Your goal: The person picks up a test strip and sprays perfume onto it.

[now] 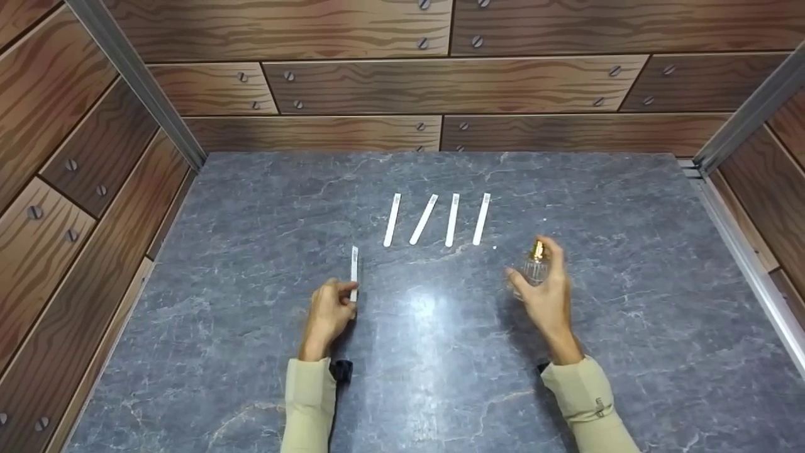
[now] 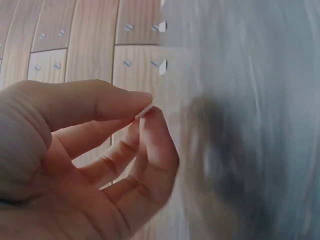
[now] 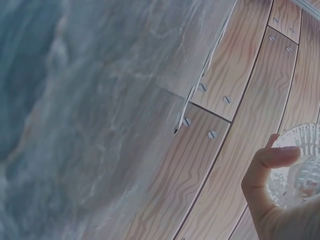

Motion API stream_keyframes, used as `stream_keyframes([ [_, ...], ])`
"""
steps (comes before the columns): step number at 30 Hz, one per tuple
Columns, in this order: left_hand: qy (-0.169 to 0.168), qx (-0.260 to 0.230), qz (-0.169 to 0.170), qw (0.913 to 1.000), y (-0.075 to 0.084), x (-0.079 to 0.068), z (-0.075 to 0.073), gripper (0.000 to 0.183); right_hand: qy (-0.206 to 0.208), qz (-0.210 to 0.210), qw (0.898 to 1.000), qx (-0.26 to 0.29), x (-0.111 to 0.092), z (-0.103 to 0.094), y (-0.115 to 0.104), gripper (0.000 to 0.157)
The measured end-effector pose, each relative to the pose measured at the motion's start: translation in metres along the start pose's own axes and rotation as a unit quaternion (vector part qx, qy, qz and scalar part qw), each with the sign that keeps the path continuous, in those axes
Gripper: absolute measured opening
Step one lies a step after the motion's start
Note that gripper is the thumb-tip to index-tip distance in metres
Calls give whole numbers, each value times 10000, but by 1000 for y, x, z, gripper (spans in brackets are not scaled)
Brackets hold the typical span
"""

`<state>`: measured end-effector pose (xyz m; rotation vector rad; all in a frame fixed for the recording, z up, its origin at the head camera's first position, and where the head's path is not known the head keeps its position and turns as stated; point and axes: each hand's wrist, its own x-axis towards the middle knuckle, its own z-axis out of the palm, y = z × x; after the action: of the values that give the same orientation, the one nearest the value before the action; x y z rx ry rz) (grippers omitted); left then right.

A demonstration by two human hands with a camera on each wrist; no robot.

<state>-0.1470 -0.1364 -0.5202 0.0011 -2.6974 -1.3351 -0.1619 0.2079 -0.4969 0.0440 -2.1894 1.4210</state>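
Note:
In the head view, my left hand [image 1: 328, 314] pinches a white paper test strip [image 1: 355, 267] by its near end between thumb and fingers, its far end pointing away from me. Edge-on in the left wrist view, the strip [image 2: 143, 111] shows as a thin sliver at the fingertips. My right hand [image 1: 548, 305] grips a clear ribbed glass perfume bottle [image 1: 536, 272] with a gold top [image 1: 538, 249]. The index finger reaches up to that top, and the thumb is on the left side. From the right wrist, the patterned glass base of the bottle [image 3: 306, 137] shows beside the thumb.
Beyond the hands, several more white strips lie in a row, among them a leftmost strip [image 1: 392, 220] and a rightmost strip [image 1: 482, 219]. The grey marbled table [image 1: 220, 270] is bounded by wood-patterned walls [image 1: 352, 88] and a metal rail [image 1: 755, 270] at right.

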Motion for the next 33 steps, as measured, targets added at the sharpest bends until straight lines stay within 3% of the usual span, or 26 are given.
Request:
stream_keyframes([
  [10, -430, -1298, -64, 9906, 16, 2, 12, 52, -11, -147, 9999, -77, 3, 2, -1, 68],
  [17, -605, -1513, 284, 9862, 25, 2, 20, 57, -84, -283, 9994, -201, 5, 4, -2, 67],
  [28, -577, -1600, 508, 9841, 43, 2, 32, 57, -158, -345, 9992, -129, 6, 7, -3, 68],
  [33, -795, -1893, 453, 9776, 47, -1, 40, 56, -176, -344, 9992, -85, 4, 10, -2, 67],
])
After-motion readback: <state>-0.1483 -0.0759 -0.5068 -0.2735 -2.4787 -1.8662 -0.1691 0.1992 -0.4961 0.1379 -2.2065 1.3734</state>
